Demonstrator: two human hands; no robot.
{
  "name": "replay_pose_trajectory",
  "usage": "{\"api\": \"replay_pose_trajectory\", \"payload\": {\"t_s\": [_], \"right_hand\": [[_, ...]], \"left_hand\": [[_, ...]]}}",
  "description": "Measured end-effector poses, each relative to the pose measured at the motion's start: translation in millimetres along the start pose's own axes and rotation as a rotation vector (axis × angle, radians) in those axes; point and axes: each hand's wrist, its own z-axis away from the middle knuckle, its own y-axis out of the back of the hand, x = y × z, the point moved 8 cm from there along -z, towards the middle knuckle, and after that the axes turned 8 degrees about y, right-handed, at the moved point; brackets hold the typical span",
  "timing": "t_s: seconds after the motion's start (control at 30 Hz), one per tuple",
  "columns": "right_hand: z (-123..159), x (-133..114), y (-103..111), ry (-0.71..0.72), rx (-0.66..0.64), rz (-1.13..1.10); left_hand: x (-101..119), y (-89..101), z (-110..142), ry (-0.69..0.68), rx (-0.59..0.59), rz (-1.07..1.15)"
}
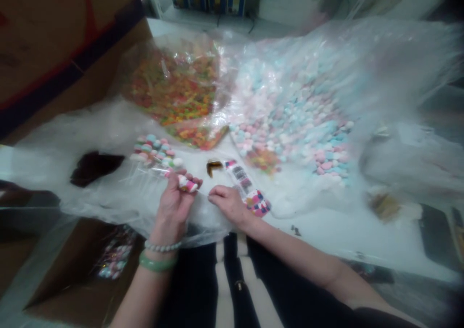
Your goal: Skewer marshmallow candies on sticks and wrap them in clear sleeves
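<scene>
Over loose clear plastic sheeting (108,212), hands apart but close: left hand (174,207) pinches the end of a clear packet of pastel candies (154,151). Right hand (226,203), grip unclear, sits just beside a printed packet strip (246,188). Heaped gummy candies (174,91) and pastel mallow-like candies (290,115) lie beyond.

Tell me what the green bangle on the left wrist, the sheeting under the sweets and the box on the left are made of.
The green bangle looks like polished jade or glass: smooth, glossy, mottled green; the look can't settle which. The sheeting looks like thin polythene: cloudy, crinkled, with soft glare. The box looks like cardboard: matte brown with printed red and dark bands.
</scene>
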Motion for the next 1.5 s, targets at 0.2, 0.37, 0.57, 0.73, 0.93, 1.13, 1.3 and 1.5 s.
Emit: {"api": "replay_pose_trajectory", "payload": {"t_s": [0.2, 0.37, 0.57, 0.73, 0.93, 1.13, 1.3, 1.5], "right_hand": [[8.5, -19.6, -8.0, 0.088, -0.007, 0.016], [17.5, -26.6, -8.6, 0.203, -0.044, 0.348], [22.8, -27.9, -15.9, 0.199, -0.066, 0.504], [19.5, -31.7, -14.4, 0.187, -0.088, 0.426], [21.0, 8.0, -35.2, -0.289, -0.252, -0.424], [16.0, 16.3, -40.5, -0.32, -0.14, -0.638], [12.9, 20.0, -13.2, -0.265, -0.02, -0.524], [22.5, 27.7, -23.2, -0.331, -0.188, -0.512]], "left_hand": [[-16.2, -8.4, 13.4, 0.091, -0.09, -0.039], [12.4, 6.8, 16.7, 0.011, -0.024, -0.032], [25.9, 11.3, 17.7, -0.11, 0.015, 0.043], [20.6, 11.0, 23.6, -0.161, 0.043, 0.024], [11.9, 9.5, 20.8, -0.056, 0.016, -0.029], [-4.6, 7.1, 16.4, -0.011, -0.002, -0.089], [-18.2, 19.6, 15.9, 0.084, 0.0, -0.334], [-2.0, 23.2, 6.3, 0.109, 0.043, -0.083]]}}
